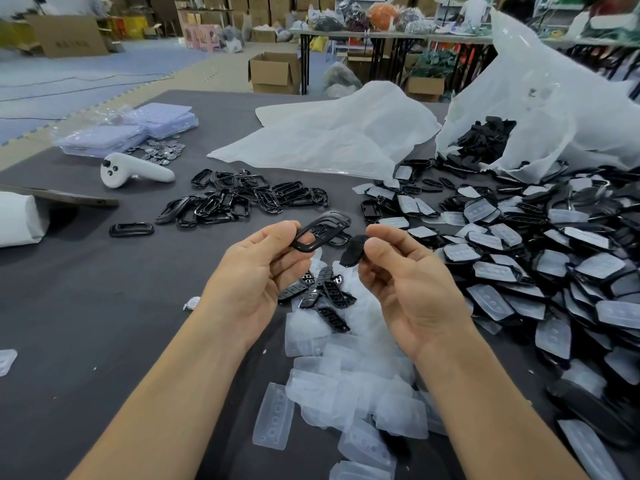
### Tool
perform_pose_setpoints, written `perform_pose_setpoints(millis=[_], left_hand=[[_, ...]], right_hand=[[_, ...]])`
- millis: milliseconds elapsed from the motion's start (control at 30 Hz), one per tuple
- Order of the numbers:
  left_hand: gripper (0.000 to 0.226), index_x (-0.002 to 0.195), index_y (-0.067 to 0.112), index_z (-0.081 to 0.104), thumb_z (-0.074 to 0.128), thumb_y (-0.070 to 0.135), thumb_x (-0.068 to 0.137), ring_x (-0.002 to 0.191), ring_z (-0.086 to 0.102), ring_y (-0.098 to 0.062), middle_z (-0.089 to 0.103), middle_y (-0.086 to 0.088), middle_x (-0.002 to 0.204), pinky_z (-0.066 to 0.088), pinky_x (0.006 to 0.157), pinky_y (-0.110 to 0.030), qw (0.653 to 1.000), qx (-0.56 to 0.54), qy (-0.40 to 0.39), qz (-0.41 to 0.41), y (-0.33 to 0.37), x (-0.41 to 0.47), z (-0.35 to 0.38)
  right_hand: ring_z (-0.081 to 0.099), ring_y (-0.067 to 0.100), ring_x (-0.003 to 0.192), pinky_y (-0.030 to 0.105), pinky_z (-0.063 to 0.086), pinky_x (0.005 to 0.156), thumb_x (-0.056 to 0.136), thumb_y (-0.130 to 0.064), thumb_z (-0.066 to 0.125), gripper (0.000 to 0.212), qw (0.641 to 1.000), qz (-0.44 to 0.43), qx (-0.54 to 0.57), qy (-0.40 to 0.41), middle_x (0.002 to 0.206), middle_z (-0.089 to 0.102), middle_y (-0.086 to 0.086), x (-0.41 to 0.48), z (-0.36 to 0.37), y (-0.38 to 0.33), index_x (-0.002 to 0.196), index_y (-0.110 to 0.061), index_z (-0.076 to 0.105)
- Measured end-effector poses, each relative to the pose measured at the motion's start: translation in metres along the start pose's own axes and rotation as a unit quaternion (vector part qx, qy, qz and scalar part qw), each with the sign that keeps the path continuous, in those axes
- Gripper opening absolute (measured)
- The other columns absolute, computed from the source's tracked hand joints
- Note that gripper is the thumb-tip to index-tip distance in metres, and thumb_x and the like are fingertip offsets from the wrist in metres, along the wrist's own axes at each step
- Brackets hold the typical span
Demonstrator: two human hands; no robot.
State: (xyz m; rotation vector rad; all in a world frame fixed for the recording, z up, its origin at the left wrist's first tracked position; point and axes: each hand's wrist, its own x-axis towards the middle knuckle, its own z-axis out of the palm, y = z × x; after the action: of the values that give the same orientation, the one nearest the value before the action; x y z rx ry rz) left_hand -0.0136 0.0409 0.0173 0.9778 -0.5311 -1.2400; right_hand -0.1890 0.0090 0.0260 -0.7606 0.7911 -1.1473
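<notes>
My left hand (256,268) pinches a glossy black plastic frame (320,232) by its lower end, holding it above the table. My right hand (408,282) pinches a small black rubbery pad (353,252) between thumb and forefinger, just right of the frame. The two pieces are close together but apart. Under my hands lies a small heap of black button pads (327,296) on clear plastic covers (353,379).
A pile of black frames (242,199) lies further back, with one single frame (131,229) to the left. A large heap of unseparated parts (540,251) spills from a white bag (540,109) at right. A white controller (133,171), metal discs (162,150) and the grey table cloth (86,306) lie at left.
</notes>
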Motion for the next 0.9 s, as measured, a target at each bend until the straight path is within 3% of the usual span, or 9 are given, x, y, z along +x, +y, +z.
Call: perform_pose_setpoints(millis=[100,167,300,433,600,700,800,900], left_hand=[[0.012,0.080,0.020,0.082,0.077,0.027,0.072,0.054,0.066,-0.005,0.076,-0.003,0.077,0.056,0.051,-0.018,0.997,0.042,-0.067,-0.019,0.002,-0.001,-0.002],[0.008,0.082,0.024,0.084,0.085,0.025,0.073,0.052,0.058,-0.004,0.071,0.000,0.071,0.050,0.046,-0.016,0.986,0.100,-0.127,-0.028,0.003,-0.004,-0.003],[0.011,0.084,0.024,0.083,0.081,0.025,0.074,0.053,0.055,-0.006,0.068,0.002,0.067,0.040,0.046,-0.014,0.970,0.147,-0.193,-0.014,0.001,-0.008,0.000],[0.009,0.082,0.024,0.083,0.081,0.022,0.073,0.048,0.048,-0.006,0.065,0.003,0.061,0.038,0.046,-0.014,0.965,0.210,-0.155,0.017,0.000,-0.005,-0.002],[0.020,0.075,0.023,0.080,0.093,0.019,0.061,0.050,0.053,-0.011,0.066,0.000,0.058,0.043,0.051,-0.019,0.963,0.241,-0.082,0.091,-0.004,-0.003,-0.002],[0.023,0.073,0.022,0.079,0.094,0.022,0.055,0.054,0.063,-0.011,0.072,-0.002,0.063,0.052,0.057,-0.022,0.967,0.212,-0.059,0.126,-0.005,-0.002,0.001],[0.021,0.071,0.023,0.079,0.094,0.019,0.057,0.048,0.059,-0.009,0.070,0.000,0.060,0.050,0.051,-0.020,0.978,0.158,-0.091,0.106,-0.006,-0.003,0.003],[0.015,0.070,0.024,0.079,0.087,0.014,0.065,0.045,0.057,-0.007,0.069,0.001,0.059,0.049,0.048,-0.020,0.982,0.139,-0.097,0.086,-0.008,-0.004,0.006]], right_hand=[[0.064,0.012,0.068,0.032,0.059,0.074,0.096,0.006,0.059,0.023,1.000,0.015,-0.022,-0.009,0.075,0.068,-0.001,0.000,0.000,0.000,0.100,-0.015,0.068],[0.069,0.015,0.074,0.037,0.062,0.066,0.100,0.006,0.051,0.023,0.999,0.027,-0.005,-0.017,0.074,0.068,0.001,-0.001,0.001,-0.003,0.103,-0.013,0.064],[0.073,0.021,0.069,0.028,0.055,0.051,0.102,0.005,0.049,0.022,0.996,0.034,-0.068,-0.043,0.073,0.069,0.005,-0.004,0.001,-0.006,0.108,-0.015,0.056],[0.065,0.019,0.063,0.024,0.052,0.051,0.096,0.005,0.063,0.021,0.975,0.012,-0.207,-0.079,0.075,0.068,0.008,-0.006,0.000,-0.003,0.102,-0.015,0.060],[0.061,0.021,0.064,0.025,0.056,0.052,0.096,0.005,0.061,0.020,0.962,0.026,-0.260,-0.077,0.075,0.067,0.015,-0.006,0.003,-0.001,0.086,-0.008,0.071],[0.060,0.022,0.067,0.024,0.056,0.052,0.097,0.005,0.061,0.023,0.960,0.035,-0.271,-0.064,0.076,0.066,0.016,-0.007,0.004,0.003,0.083,-0.007,0.074],[0.067,0.018,0.061,0.024,0.058,0.053,0.096,0.005,0.062,0.025,0.965,0.019,-0.260,-0.024,0.072,0.071,0.014,-0.007,0.006,0.008,0.080,-0.008,0.075],[0.075,0.022,0.067,0.028,0.061,0.059,0.096,0.007,0.060,0.020,0.975,0.021,-0.222,-0.005,0.079,0.076,0.018,-0.007,0.008,0.013,0.086,-0.003,0.074]])
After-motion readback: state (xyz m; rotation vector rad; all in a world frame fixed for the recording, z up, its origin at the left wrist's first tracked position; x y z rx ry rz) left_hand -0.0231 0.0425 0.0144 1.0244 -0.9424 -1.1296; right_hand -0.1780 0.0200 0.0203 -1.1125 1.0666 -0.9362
